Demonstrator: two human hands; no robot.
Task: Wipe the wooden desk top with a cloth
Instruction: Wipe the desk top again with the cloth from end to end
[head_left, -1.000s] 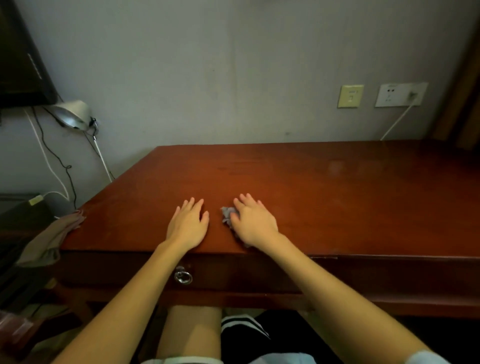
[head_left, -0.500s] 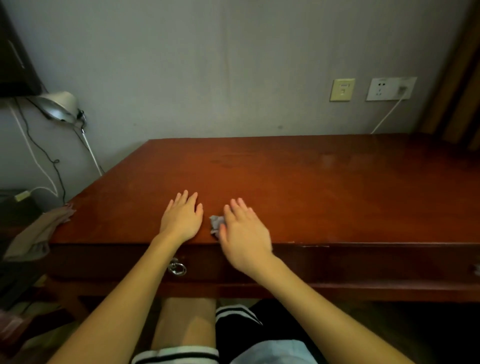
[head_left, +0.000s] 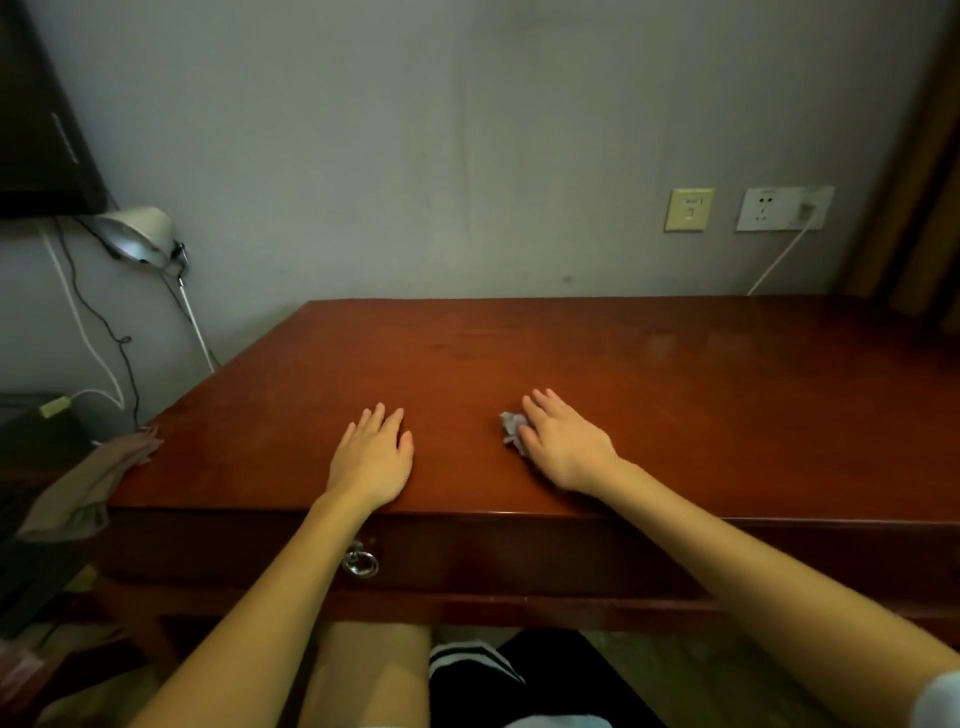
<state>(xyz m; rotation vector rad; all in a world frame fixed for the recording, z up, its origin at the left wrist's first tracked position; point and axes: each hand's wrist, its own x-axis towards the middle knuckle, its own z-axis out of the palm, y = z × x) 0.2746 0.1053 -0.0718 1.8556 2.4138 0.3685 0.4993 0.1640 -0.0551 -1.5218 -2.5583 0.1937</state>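
A reddish-brown wooden desk top (head_left: 649, 374) fills the middle of the view. My right hand (head_left: 563, 441) lies flat near the front edge, fingers straight, pressing a small crumpled grey cloth (head_left: 511, 427) that sticks out to the left of the hand; most of the cloth is hidden under the palm. My left hand (head_left: 374, 454) rests flat on the desk a short way to the left, fingers straight, holding nothing.
A drawer ring pull (head_left: 359, 562) hangs on the desk front. A beige garment (head_left: 88, 486) drapes by the desk's left corner. A lamp (head_left: 135, 234) and cables are at the left wall. Wall sockets (head_left: 784, 208) with a white cord are at the right.
My right hand has slid the cloth to the right along the front of the desk, away from my left hand. The left hand has stayed in place.
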